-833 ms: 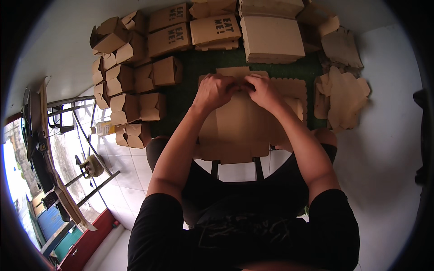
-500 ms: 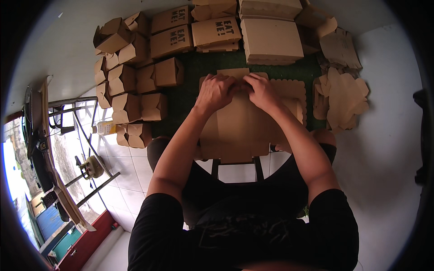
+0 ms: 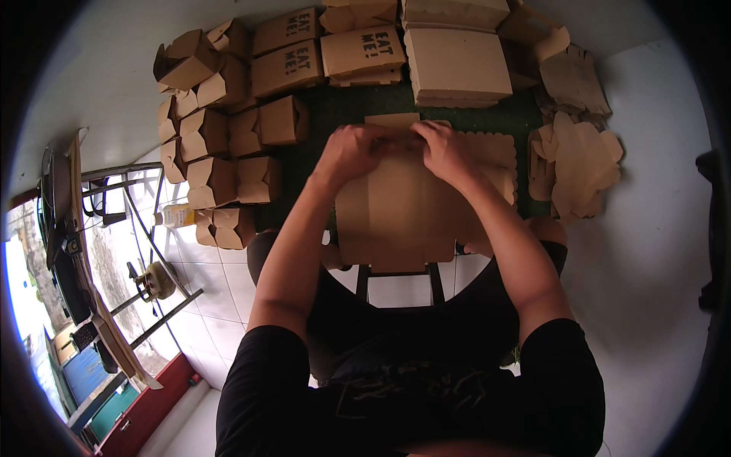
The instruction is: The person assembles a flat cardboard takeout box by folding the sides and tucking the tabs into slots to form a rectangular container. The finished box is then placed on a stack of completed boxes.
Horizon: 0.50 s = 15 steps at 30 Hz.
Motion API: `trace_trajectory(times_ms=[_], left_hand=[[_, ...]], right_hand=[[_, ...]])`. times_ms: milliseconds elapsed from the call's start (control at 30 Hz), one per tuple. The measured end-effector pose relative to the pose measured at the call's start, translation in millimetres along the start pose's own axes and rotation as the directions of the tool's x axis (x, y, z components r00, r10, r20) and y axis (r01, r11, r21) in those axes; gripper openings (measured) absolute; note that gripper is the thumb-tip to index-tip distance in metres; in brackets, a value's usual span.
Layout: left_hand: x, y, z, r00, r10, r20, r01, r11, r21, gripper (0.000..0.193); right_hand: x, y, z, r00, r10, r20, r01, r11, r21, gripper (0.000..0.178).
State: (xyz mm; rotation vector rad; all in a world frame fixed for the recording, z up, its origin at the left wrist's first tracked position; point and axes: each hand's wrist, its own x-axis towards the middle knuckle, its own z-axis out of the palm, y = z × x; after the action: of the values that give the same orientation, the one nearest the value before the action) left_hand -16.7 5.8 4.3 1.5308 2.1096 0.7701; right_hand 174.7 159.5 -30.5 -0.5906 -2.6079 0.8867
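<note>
A flat brown cardboard box blank (image 3: 392, 209) with cut flaps lies before me, its near edge reaching toward my lap. At its far part, my left hand (image 3: 352, 154) rests with the fingers bent together over the flap, pointing right. My right hand (image 3: 445, 154) pinches the same far area from the other side, a small gap between the hands. The fingertips are partly hidden and dim. Under the blank's right side shows more flat cardboard with a scalloped edge (image 3: 487, 145).
Folded small boxes (image 3: 207, 135) are stacked at the left. Larger printed boxes (image 3: 288, 67) and a pile of pale scalloped cardboard (image 3: 459, 65) stand at the far side. Loose cardboard blanks (image 3: 586, 167) lie at the right. A bottle (image 3: 180, 216) stands at the left.
My left hand has shifted a little to the left, and its fingers reach further out to the right. My right hand has barely moved. The cardboard blank stays nearly in place.
</note>
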Motion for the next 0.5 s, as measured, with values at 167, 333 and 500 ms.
trace_trajectory(times_ms=[167, 333, 500], left_hand=[[2, -10, -15, 0.989, -0.135, 0.051, 0.140, 0.985, -0.102, 0.024], [4, -18, -7, 0.992, -0.119, 0.052, 0.125, 0.984, -0.131, 0.024], [6, -17, -1, 0.990, -0.117, 0.083, 0.134, 0.960, -0.247, 0.026]], right_hand=[[3, 10, -8, 0.995, 0.063, 0.083, -0.063, 0.998, 0.006, 0.023], [5, -4, -4, 0.999, 0.020, 0.045, -0.016, 0.995, -0.094, 0.021], [5, -17, 6, 0.994, 0.081, 0.077, -0.073, 0.991, -0.109, 0.024]])
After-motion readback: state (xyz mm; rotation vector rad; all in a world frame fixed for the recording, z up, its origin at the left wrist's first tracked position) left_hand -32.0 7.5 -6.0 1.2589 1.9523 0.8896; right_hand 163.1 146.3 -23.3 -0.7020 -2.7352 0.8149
